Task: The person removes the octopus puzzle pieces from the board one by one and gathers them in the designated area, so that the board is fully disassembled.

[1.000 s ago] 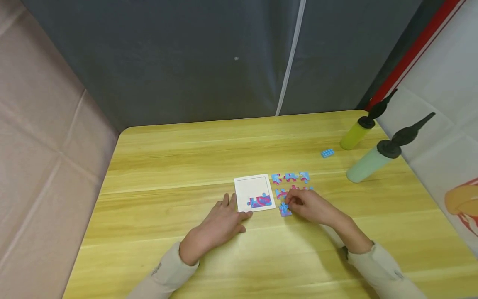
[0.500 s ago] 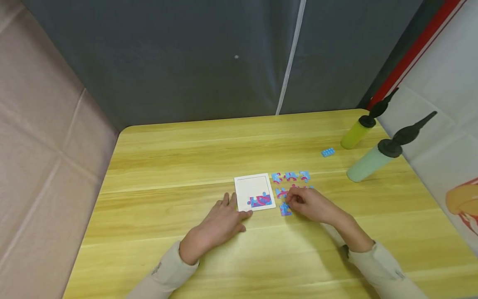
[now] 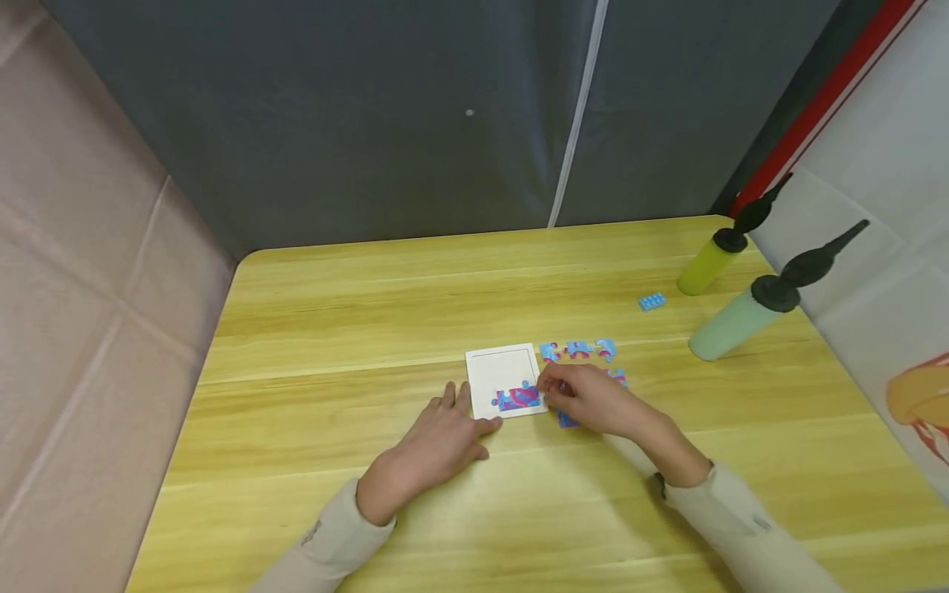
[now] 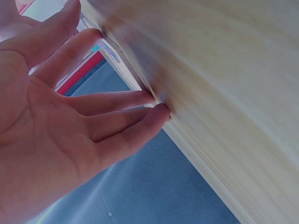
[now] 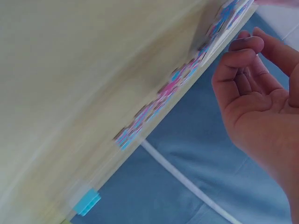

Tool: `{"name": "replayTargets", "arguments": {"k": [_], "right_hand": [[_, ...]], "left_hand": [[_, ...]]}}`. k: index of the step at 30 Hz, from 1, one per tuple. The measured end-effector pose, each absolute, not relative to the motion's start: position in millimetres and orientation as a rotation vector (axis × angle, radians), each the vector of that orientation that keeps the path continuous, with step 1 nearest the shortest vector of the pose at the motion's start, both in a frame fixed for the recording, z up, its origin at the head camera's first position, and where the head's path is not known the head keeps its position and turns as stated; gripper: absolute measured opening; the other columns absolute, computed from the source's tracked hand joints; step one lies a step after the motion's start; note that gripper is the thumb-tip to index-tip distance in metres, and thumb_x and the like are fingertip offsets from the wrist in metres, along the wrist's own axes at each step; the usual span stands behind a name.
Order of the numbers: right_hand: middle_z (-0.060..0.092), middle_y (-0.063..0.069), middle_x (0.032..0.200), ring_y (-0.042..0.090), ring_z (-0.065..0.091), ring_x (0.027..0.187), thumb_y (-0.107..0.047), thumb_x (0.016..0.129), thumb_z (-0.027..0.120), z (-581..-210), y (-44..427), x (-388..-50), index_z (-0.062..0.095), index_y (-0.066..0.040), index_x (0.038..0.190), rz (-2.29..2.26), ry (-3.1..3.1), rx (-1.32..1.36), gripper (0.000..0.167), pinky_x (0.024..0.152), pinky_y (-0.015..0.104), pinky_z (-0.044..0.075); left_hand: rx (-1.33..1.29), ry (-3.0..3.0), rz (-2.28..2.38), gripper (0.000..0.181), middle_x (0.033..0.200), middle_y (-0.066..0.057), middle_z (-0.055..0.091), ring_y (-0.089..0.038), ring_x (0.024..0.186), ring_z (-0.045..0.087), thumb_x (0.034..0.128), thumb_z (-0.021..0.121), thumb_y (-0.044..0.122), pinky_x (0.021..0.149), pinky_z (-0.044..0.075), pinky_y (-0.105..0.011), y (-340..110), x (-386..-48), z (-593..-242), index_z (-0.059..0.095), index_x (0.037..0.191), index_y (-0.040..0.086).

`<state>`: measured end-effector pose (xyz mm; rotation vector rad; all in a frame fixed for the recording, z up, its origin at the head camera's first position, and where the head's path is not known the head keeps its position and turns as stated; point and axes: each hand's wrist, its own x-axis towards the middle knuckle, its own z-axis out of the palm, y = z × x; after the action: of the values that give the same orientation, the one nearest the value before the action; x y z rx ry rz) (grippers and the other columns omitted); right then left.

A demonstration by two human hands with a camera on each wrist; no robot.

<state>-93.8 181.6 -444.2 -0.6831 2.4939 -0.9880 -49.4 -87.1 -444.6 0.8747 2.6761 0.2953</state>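
Observation:
A white square puzzle tray lies on the table, with joined pink, purple and blue puzzle pieces at its lower right. My left hand rests at its lower left corner, fingers spread and fairly straight, fingertips against its edge. My right hand hovers at the tray's right edge, its fingers curled together. In the right wrist view the curled fingers show, but whether they pinch a piece cannot be made out. Loose puzzle pieces lie beyond the right hand, while others are partly covered by it.
A small blue toy brick lies farther back on the wooden table. Two pump-like bottles with black tops, one yellow-green and one pale green, stand at the right. A dark curtain hangs behind the table.
My right hand has moved left from among the loose pieces to the tray's right edge, uncovering a piece at the right and covering others. My left hand has stayed put.

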Motion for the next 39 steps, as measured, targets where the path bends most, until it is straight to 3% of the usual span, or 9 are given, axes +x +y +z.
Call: {"name": "replayTargets", "arguments": {"k": [13, 22, 35, 39], "right_hand": [[0.061, -0.004, 0.08, 0.006, 0.046, 0.052, -0.009, 0.1, 0.061, -446, 156, -102, 0.067, -0.006, 0.128, -0.859, 2.477, -0.659, 0.028, 0.054, 0.022, 0.042], [0.06, -0.006, 0.077, 0.009, 0.05, 0.068, -0.011, 0.1, 0.065, -448, 151, -102, 0.072, -0.011, 0.116, -0.81, 2.514, -0.728, 0.018, 0.066, 0.024, 0.044], [0.058, -0.006, 0.079, 0.009, 0.048, 0.07, -0.006, 0.098, 0.061, -450, 152, -103, 0.073, -0.012, 0.111, -0.828, 2.559, -0.779, 0.018, 0.067, 0.024, 0.042], [0.062, -0.004, 0.084, 0.008, 0.048, 0.064, -0.008, 0.101, 0.061, -450, 154, -103, 0.073, -0.013, 0.108, -0.877, 2.543, -0.761, 0.015, 0.061, 0.024, 0.043]], "left_hand": [[0.882, 2.675, 0.297, 0.044, 0.153, -0.041, 0.039, -0.061, 0.142, 0.039, 0.0965, 0.072, 0.036, 0.11, 0.046, -0.062, -88, -49, -444, 0.067, 0.139, 0.027], [0.894, 2.69, 0.273, 0.043, 0.152, -0.041, 0.041, -0.06, 0.141, 0.041, 0.0963, 0.072, 0.038, 0.11, 0.047, -0.061, -86, -49, -444, 0.068, 0.138, 0.028], [0.87, 2.682, 0.282, 0.043, 0.153, -0.041, 0.041, -0.06, 0.142, 0.04, 0.0967, 0.072, 0.037, 0.111, 0.046, -0.061, -84, -49, -444, 0.068, 0.139, 0.028], [0.869, 2.683, 0.275, 0.043, 0.153, -0.041, 0.041, -0.06, 0.142, 0.04, 0.0968, 0.071, 0.038, 0.111, 0.046, -0.061, -84, -49, -444, 0.067, 0.139, 0.029]]}}
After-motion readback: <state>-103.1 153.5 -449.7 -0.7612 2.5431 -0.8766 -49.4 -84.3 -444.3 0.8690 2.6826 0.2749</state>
